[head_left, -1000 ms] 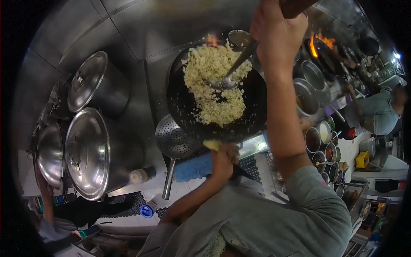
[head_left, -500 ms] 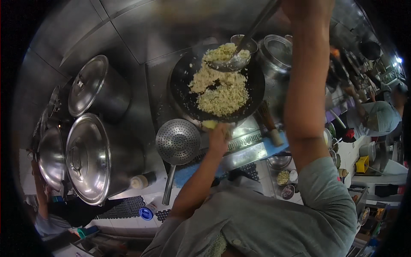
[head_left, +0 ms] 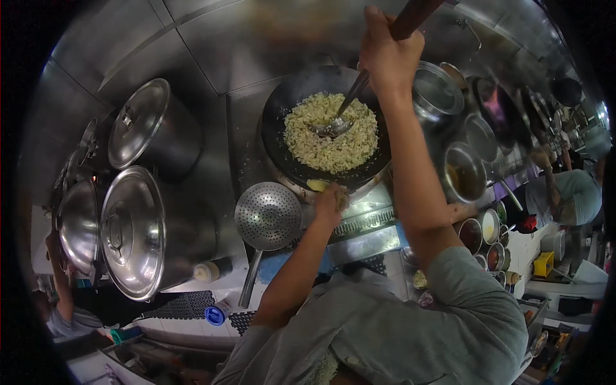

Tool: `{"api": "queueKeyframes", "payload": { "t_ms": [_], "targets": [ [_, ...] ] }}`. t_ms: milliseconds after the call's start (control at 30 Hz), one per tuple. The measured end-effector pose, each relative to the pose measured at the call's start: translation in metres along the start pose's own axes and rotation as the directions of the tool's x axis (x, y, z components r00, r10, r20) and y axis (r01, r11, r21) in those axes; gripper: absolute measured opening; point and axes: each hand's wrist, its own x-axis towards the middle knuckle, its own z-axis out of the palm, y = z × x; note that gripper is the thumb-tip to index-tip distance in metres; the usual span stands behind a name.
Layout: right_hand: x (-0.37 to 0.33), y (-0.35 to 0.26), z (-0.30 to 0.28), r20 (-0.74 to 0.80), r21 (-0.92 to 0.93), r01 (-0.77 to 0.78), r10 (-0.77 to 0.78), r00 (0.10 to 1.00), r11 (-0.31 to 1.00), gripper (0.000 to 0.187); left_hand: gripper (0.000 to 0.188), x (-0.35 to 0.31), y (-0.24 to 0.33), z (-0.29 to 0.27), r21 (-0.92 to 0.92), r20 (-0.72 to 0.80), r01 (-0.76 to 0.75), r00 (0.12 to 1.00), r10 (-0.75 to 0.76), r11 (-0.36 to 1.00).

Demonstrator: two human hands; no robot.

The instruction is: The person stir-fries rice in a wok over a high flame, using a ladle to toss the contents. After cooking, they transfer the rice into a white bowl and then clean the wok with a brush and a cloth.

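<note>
Steel kitchen (head_left: pixel 224 45), right hand (head_left: pixel 391 58) clamped on ladle (head_left: pixel 335 128), left hand (head_left: pixel 328 201) gripping yellow cloth (head_left: pixel 316 185) at wok (head_left: pixel 277 125), unreadable print on blue-lidded tub (head_left: pixel 216 314)

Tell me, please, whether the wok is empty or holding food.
Holding food: the wok has a pale, rice-like heap across its middle, with its dark wall showing around it.

The right hand (head_left: pixel 391 61) held a dark-handled metal ladle (head_left: pixel 352 96) in pale rice (head_left: pixel 330 154); the left hand (head_left: pixel 328 200) gripped a round black wok (head_left: pixel 321 80).
</note>
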Motion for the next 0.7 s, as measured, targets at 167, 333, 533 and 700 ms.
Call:
{"api": "queueKeyframes", "payload": {
  "t_ms": [167, 333, 533, 700],
  "targets": [
    [-0.044, 0.078, 0.006, 0.001, -0.243, 0.101, -0.103, 0.995, 0.965, 0.041, 0.018, 0.006, -0.002, 0.008, 0.075, -0.025, 0.058, 0.998, -0.056, 0.996],
    [-0.029, 0.025, 0.001, 0.068, -0.117, -0.016, 0.024, 0.997, 0.993, 0.035, 0.016, -0.011, 0.012, 0.011, 0.076, -0.034, 0.115, 0.993, -0.112, 0.99],
    [-0.073, 0.036, -0.024, -0.015, -0.095, -0.028, 0.026, 1.0, 0.995, 0.044, 0.01, -0.003, -0.015, -0.006, -0.014, 0.085, 0.031, 0.996, -0.03, 0.999],
    [-0.043, -0.001, -0.021, 0.0, -0.005, -0.084, 0.084, 0.996, 0.996, 0.044, 0.013, -0.175, -0.017, 0.026, 0.05, -0.084, 0.019, 0.996, -0.014, 0.999]
  ]
}}
